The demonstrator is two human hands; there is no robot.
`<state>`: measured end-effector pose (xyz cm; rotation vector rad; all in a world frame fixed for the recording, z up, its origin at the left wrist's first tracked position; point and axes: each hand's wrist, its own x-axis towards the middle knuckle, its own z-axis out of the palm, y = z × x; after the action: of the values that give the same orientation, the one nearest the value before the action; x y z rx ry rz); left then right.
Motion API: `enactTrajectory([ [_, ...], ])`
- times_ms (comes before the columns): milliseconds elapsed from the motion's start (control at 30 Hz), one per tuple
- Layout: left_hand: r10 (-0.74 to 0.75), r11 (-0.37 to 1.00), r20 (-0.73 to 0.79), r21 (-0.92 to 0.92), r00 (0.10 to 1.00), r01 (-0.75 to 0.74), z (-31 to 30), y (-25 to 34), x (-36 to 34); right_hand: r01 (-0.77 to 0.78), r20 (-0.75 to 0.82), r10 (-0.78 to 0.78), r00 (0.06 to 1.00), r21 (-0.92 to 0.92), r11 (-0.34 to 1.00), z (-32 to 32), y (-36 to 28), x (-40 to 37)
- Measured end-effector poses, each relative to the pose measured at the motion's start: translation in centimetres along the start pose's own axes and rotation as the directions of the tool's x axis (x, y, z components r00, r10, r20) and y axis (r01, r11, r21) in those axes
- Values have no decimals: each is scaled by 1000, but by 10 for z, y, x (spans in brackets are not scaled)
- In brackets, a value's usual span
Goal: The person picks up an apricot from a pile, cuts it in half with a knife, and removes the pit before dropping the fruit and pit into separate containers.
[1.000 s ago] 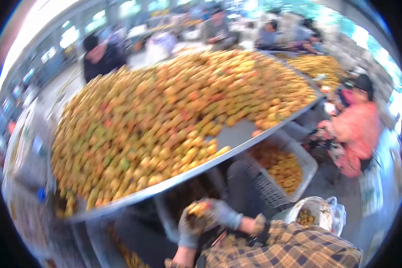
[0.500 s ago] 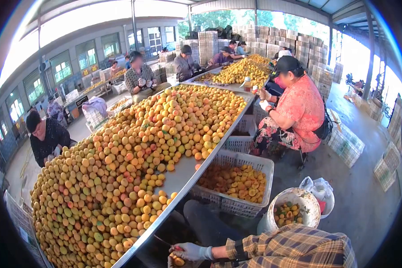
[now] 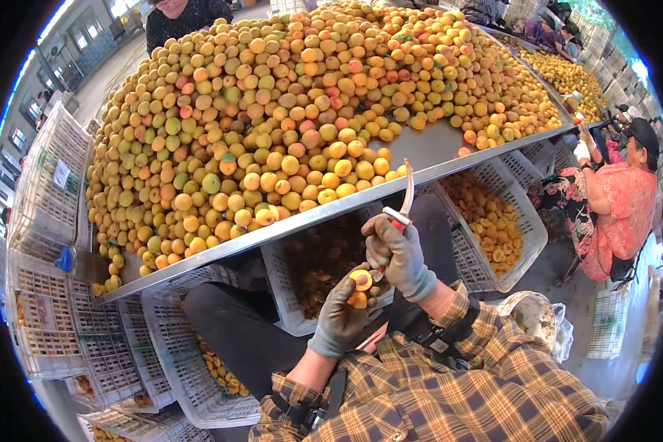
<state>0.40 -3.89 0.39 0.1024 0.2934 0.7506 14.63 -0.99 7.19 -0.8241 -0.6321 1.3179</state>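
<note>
My left hand (image 3: pixel 339 317), in a grey work glove, is closed around a cut apricot (image 3: pixel 360 279). Its yellow flesh and brown pit face up, and another orange piece shows just below. Close beside it, my right hand (image 3: pixel 399 258), also gloved, grips a knife (image 3: pixel 408 193) with a curved blade pointing up and red at the handle. Something small and pale lies between my right fingers and the fruit; I cannot make it out. Beyond both hands, a large heap of whole apricots (image 3: pixel 272 125) covers much of a metal-edged table (image 3: pixel 427 144).
Below the table edge, a crate (image 3: pixel 291 317) holds dark scraps. Crates of cut apricots stand right (image 3: pixel 541 236) and left (image 3: pixel 162 331) of my legs. A white bucket (image 3: pixel 530 306) stands at right, near a person in a coral top (image 3: pixel 622 206). Another person (image 3: pixel 188 22) is across the heap.
My view has swung down and to the left, bringing both hands into full sight. The knife now points upward, and an opened apricot with its pit shows in my left hand.
</note>
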Motion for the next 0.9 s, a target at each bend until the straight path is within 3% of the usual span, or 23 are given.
enactTrajectory([
  [167,-57,998,1,34,998,57,1,4,-1,44,16,-45,999,66,997,5,14,4],
  [233,-107,994,29,28,994,106,8,7,-4,41,28,-37,999,-129,991,3,19,4],
  [333,-96,995,3,-25,995,96,-8,3,-1,4,106,-1,994,-23,1000,2,23,8],
  [367,-95,995,1,-28,996,95,-8,5,-1,-85,177,79,981,23,996,-1,22,10],
  [533,-107,994,-119,-47,987,102,-12,6,-2,-215,160,190,969,157,964,-10,30,12],
  [600,-131,988,-75,-86,989,125,-25,4,2,-350,188,295,937,475,807,-23,37,17],
  [667,-157,982,-23,-111,987,154,-35,1,3,-335,146,302,942,446,830,-25,39,16],
  [733,-123,991,-137,-63,983,115,-40,-1,4,-301,80,292,953,334,893,-21,39,15],
  [767,-72,994,-261,62,963,91,-31,1,2,-189,-1,192,981,185,964,-14,36,16],
  [800,-111,993,-147,13,983,114,-43,2,5,80,70,-66,995,-228,970,-23,45,21],
  [833,-2,982,-350,178,937,68,-14,2,7,-157,32,178,983,-344,926,-31,35,20],
  [867,17,981,-271,191,962,37,-30,2,10,-375,129,362,923,104,921,-39,39,20],
  [900,42,997,-323,79,946,-17,-27,4,11,27,-7,-31,999,-338,941,-24,47,19],
])
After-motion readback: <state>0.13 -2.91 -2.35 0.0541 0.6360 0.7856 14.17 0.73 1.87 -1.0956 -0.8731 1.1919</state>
